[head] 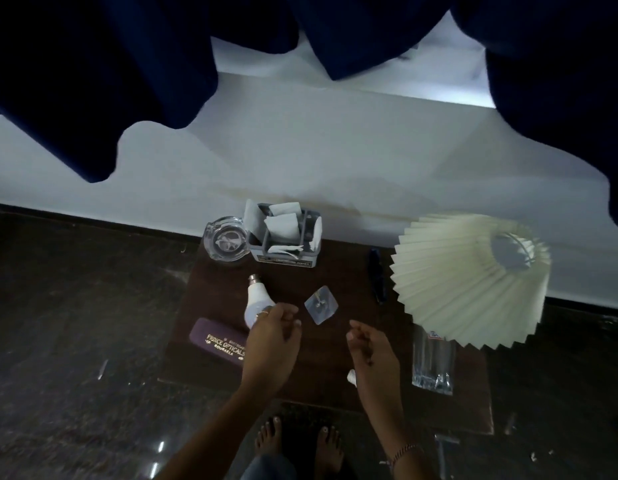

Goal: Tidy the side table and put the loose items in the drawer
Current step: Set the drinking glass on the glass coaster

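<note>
I look down on a dark wooden side table (335,271). A white light bulb (257,297) lies at its left, a purple spectacle case (219,341) in front of it, and a clear square adhesive hook (320,304) in the middle. My left hand (271,336) hovers over the bulb's round end and the case, fingers loosely curled, holding nothing. My right hand (371,355) hangs above the table's front, fingers loosely curled and empty. A small white object (351,377) peeks out under the right wrist. A dark pen-like item (377,275) lies at the right.
A glass ashtray (225,243) and a grey organiser with white sachets (286,237) stand at the back. A pleated cream lampshade (474,278) leans over the right side, above a drinking glass (433,362). Blue curtains (93,81) hang behind. My bare feet (300,441) stand on dark floor.
</note>
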### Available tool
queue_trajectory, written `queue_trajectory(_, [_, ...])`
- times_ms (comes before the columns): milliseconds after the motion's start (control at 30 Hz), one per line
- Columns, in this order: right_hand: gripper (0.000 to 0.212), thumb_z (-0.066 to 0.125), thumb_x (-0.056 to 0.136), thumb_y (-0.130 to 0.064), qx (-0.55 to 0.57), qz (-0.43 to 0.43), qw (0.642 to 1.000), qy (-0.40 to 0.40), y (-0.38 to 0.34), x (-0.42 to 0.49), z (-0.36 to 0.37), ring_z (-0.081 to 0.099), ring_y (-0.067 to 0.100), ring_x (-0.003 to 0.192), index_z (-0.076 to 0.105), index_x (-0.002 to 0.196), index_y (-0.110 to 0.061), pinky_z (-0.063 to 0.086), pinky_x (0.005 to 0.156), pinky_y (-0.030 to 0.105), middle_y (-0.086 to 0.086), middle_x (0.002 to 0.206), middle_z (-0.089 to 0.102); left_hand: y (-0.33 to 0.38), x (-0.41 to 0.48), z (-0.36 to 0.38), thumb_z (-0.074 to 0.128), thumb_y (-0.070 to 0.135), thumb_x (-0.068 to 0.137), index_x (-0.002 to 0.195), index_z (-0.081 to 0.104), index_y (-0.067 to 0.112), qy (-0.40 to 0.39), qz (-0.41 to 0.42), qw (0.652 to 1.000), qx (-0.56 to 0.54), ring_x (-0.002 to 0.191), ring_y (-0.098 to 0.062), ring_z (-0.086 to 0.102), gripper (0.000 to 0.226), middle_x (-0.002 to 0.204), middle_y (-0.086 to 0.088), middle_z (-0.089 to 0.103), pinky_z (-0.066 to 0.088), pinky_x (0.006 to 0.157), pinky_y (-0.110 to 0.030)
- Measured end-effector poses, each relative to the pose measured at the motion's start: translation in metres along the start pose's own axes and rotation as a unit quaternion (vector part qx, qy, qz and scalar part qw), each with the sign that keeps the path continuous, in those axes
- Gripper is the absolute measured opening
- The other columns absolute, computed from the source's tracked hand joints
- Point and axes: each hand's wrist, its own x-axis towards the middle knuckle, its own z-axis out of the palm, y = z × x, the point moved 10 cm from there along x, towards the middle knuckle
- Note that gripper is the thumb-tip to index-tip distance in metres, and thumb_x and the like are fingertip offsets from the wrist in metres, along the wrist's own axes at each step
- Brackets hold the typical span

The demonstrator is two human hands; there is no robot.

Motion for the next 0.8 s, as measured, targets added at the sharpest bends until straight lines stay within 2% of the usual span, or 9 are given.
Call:
queue_trajectory(133, [0.028,0.057,0.089,-0.009,-0.002,0.014,1.0,0.021,0.018,-0.002,-0.031,0.055,0.01,0.097,0.06,0.116,-0.016,0.041,0.078,0.008,-0.006,0.106,0.058,0.026,-0.014,0.052,0.055,0.015,0.09,0.113,0.062,0.018,-0.061,0.012,0.998,-0.032,0.094,-0.001,0.056,0.024,0.111,0.003,0.063,0.04,0.071,-0.006])
queue_trajectory(233, [0.022,0.058,0.088,-0.011,-0.015,0.014,0.994,0.106,0.03,-0.008,-0.067,0.058,0.012,0.1,0.064,0.109,-0.016,0.045,0.087,0.024,-0.007,0.104,0.062,0.04,-0.027,0.091,0.051,0.015,0.092,0.122,0.06,0.018,-0.1,0.002,0.994,-0.044,0.102,0.002,0.051,0.031,0.119,0.005,0.061,0.036,0.074,0.004])
queue_trajectory(367, [0.017,0.053,0.093,-0.021,-0.016,0.03,0.981,0.192,0.053,-0.02,-0.109,0.061,0.012,0.087,0.068,0.1,-0.019,0.049,0.078,0.028,0.0,0.093,0.067,0.053,-0.046,0.138,0.049,0.014,0.094,0.126,0.057,0.014,-0.162,-0.027,0.984,-0.076,0.107,-0.003,0.054,0.033,0.126,-0.001,0.061,0.037,0.086,-0.007])
queue_trajectory(500, [0.011,0.055,0.091,-0.021,-0.053,0.035,0.974,0.218,0.069,-0.015,-0.143,0.06,0.015,0.075,0.064,0.092,-0.015,0.042,0.06,0.018,0.005,0.086,0.064,0.059,-0.054,0.172,0.049,0.018,0.093,0.129,0.055,0.014,-0.196,-0.053,0.976,-0.083,0.102,-0.005,0.056,0.036,0.124,-0.003,0.063,0.04,0.087,-0.014])
queue_trajectory(567, [0.012,0.055,0.091,-0.02,-0.047,0.045,0.971,0.231,0.078,-0.009,-0.156,0.06,0.022,0.076,0.063,0.091,-0.01,0.049,0.064,0.03,0.01,0.088,0.064,0.061,-0.053,0.184,0.048,0.018,0.093,0.131,0.052,0.014,-0.205,-0.074,0.971,-0.094,0.098,-0.005,0.057,0.038,0.125,-0.004,0.062,0.041,0.091,-0.016])
queue_trajectory(633, [0.014,0.054,0.091,-0.019,-0.048,0.067,0.967,0.243,0.088,-0.001,-0.168,0.059,0.021,0.08,0.062,0.094,-0.008,0.051,0.074,0.037,0.012,0.095,0.062,0.065,-0.052,0.195,0.046,0.016,0.094,0.135,0.047,0.012,-0.216,-0.096,0.965,-0.113,0.089,0.0,0.054,0.041,0.127,-0.005,0.06,0.039,0.086,-0.009])
queue_trajectory(700, [0.016,0.054,0.091,-0.02,-0.048,0.096,0.966,0.236,0.098,0.007,-0.175,0.057,0.016,0.085,0.062,0.1,-0.009,0.051,0.082,0.035,0.008,0.104,0.058,0.067,-0.05,0.203,0.044,0.019,0.094,0.135,0.047,0.013,-0.226,-0.117,0.961,-0.112,0.107,-0.009,0.055,0.041,0.127,-0.003,0.059,0.033,0.106,-0.025])
queue_trajectory(733, [0.021,0.054,0.091,-0.023,-0.044,0.111,0.968,0.222,0.103,0.012,-0.175,0.057,0.015,0.086,0.062,0.104,-0.008,0.049,0.083,0.033,0.007,0.107,0.056,0.07,-0.049,0.207,0.043,0.02,0.095,0.132,0.05,0.013,-0.23,-0.118,0.96,-0.104,0.114,-0.016,0.054,0.038,0.122,-0.002,0.061,0.032,0.109,-0.036])
queue_trajectory(800, [0.036,0.055,0.09,-0.033,-0.031,0.142,0.972,0.187,0.116,0.019,-0.173,0.055,0.015,0.089,0.06,0.114,-0.007,0.047,0.084,0.031,0.005,0.112,0.053,0.075,-0.048,0.211,0.041,0.022,0.095,0.124,0.054,0.013,-0.233,-0.12,0.959,-0.109,0.11,-0.016,0.055,0.033,0.106,0.008,0.062,0.034,0.107,-0.039])
